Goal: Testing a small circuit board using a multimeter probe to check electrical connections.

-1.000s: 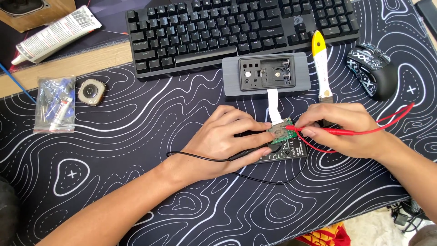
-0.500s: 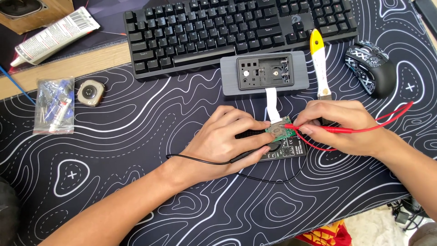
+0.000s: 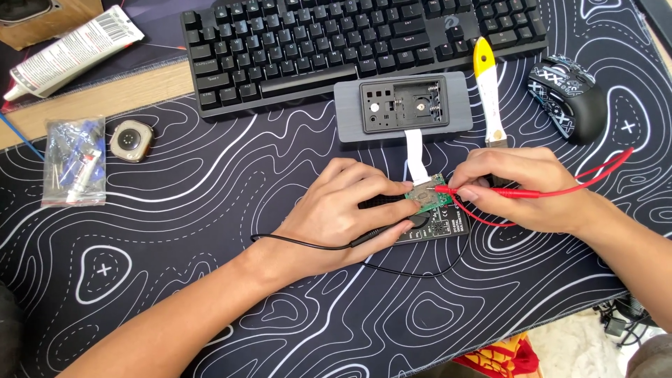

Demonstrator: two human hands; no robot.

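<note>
A small green circuit board [image 3: 432, 198] lies on a black device [image 3: 441, 227] in the middle of the patterned desk mat [image 3: 210, 210]. A white ribbon cable [image 3: 414, 154] joins the board to an open grey casing [image 3: 400, 106]. My left hand [image 3: 343, 213] rests over the device's left part, its fingers pinching a black probe [image 3: 374, 234] with a black lead. My right hand [image 3: 521, 189] grips a red probe [image 3: 483, 190], its tip touching the green board. The red lead [image 3: 602, 168] trails off to the right.
A black keyboard [image 3: 350, 42] lies at the back. A yellow-handled white tool [image 3: 488, 91] and a patterned mouse [image 3: 570, 94] sit at the right. At the left are a watch body [image 3: 131, 140], a clear bag of small parts [image 3: 73, 161] and a white tube [image 3: 70, 52].
Both hands stay on the board with their probes; I see only a slight shift of the whole view.
</note>
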